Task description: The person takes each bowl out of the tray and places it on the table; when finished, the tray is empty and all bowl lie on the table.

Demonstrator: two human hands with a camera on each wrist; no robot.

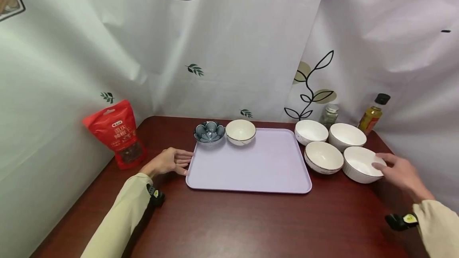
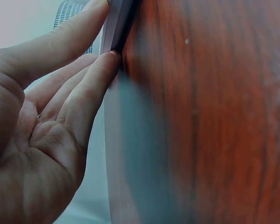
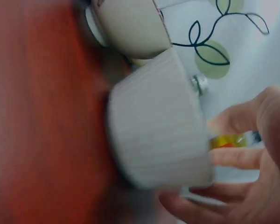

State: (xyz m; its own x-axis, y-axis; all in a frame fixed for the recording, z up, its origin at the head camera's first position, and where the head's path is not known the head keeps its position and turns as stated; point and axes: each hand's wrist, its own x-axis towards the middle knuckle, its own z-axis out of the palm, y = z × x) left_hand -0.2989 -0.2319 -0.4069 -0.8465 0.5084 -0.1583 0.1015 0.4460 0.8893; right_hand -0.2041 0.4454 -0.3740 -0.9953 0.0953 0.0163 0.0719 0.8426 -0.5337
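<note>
At the left end of a pale lilac tray, my left hand has its fingers extended; the left wrist view shows thumb and fingertip against the tray's edge. A dark grey petal-shaped bowl and a cream bowl sit side by side along the tray's far edge. To the right, my right hand is spread at the right rim of a white ribbed bowl, thumb over its opening. This bowl, slightly blurred in the right wrist view, has several fingers close around its rim.
Three more white bowls, one at the front and two behind, cluster right of the tray. Behind them stand a small spice jar and an oil bottle. A red food pouch stands at left, near the cloth backdrop.
</note>
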